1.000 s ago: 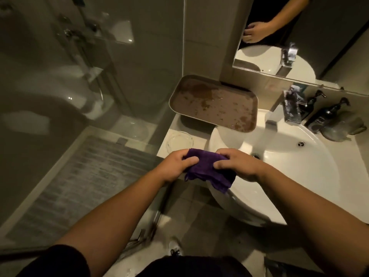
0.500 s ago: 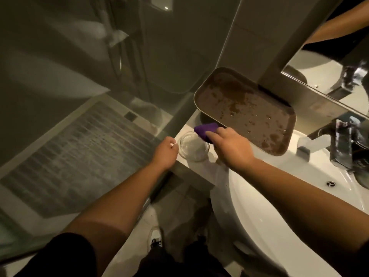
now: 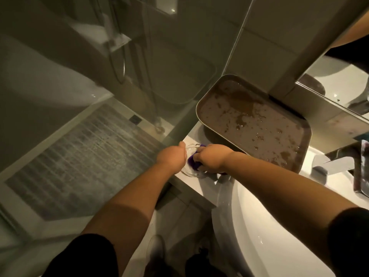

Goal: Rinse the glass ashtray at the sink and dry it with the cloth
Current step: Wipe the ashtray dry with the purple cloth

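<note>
Glass ashtray [image 3: 192, 168] flat on the white counter [image 3: 207, 183], at its left end, just left of the white basin [image 3: 259, 226] and near of the metal tray [image 3: 253, 120]. Left hand [image 3: 172, 156] curled against the ashtray's left rim, thumb up along the far edge, fingers bent around the side; grip on the glass looks closed but underside hidden. Right hand [image 3: 213, 159] fingers bunched tight over the purple cloth [image 3: 192, 162], pressing it down inside the ashtray's bowl, with a scrap of purple showing at the far side of the knuckles. Both hands touching the ashtray, close together, forearms reaching in from the near edge. Tray tilted, propped against the wall, its far end higher, brown surface wet and spotted. Chrome faucet [image 3: 331, 163] at the right, beyond the basin. Glass shower panel [image 3: 119, 76] at the left, grey ribbed mat [image 3: 79, 162] on the floor below it. Mirror [image 3: 339, 84] at the far right
</note>
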`<state>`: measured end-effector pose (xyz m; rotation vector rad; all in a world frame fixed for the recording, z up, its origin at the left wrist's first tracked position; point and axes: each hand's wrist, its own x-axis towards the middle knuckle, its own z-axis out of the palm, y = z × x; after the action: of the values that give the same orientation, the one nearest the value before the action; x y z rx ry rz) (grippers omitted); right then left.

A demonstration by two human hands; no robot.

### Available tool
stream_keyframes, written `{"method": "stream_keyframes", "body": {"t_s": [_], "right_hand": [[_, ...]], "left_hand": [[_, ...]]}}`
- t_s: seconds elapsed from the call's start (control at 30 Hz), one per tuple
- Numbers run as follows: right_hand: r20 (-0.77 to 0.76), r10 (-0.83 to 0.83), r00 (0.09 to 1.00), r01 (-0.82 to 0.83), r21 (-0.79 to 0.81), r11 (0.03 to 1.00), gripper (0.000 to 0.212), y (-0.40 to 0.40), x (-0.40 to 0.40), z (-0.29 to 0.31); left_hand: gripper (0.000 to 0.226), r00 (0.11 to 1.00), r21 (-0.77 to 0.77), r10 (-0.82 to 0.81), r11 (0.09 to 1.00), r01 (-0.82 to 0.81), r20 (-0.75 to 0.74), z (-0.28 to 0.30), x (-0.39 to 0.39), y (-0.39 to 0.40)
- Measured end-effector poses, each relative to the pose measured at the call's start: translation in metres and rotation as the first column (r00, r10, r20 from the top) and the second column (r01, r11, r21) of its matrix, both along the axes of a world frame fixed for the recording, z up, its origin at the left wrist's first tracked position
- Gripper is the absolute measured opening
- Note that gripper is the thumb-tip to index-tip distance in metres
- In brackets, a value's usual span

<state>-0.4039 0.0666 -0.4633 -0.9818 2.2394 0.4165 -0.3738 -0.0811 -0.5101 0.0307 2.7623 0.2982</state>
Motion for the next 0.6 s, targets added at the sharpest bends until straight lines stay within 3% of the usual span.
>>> {"method": "stream_keyframes", "body": {"t_s": [0.1,0.17,0.27,0.33,0.47,0.6], "right_hand": [[-0.047,-0.11,0.993,0.11,0.014,0.994,0.032,-0.009,0.003,0.003],[-0.066,-0.271,0.96,0.271,-0.017,0.963,0.025,-0.015,0.011,-0.001],[-0.042,-0.544,0.838,0.537,-0.117,0.836,0.016,-0.023,0.028,-0.01],[0.002,-0.636,0.772,0.629,-0.151,0.763,0.016,-0.026,0.036,-0.013],[0.066,-0.574,0.816,0.577,-0.144,0.804,0.017,-0.021,0.035,-0.002],[0.095,-0.339,0.936,0.344,-0.041,0.938,0.02,-0.019,0.018,0.015]], "left_hand": [[0.02,1.0,-0.008,0.024,1.0,-0.024,0.017,-0.001,0.002,0.004],[0.023,0.996,0.023,0.089,0.996,-0.09,0.024,-0.001,0.008,0.007],[0.024,0.968,0.107,0.253,0.962,-0.251,0.003,-0.004,0.027,0.01],[0.027,0.937,0.142,0.349,0.928,-0.345,0.0,-0.006,0.043,0.014],[0.031,0.932,0.143,0.356,0.921,-0.362,0.067,-0.003,0.044,0.011],[0.028,0.997,0.034,0.065,0.997,-0.067,0.049,0.005,0.011,-0.003]]}}
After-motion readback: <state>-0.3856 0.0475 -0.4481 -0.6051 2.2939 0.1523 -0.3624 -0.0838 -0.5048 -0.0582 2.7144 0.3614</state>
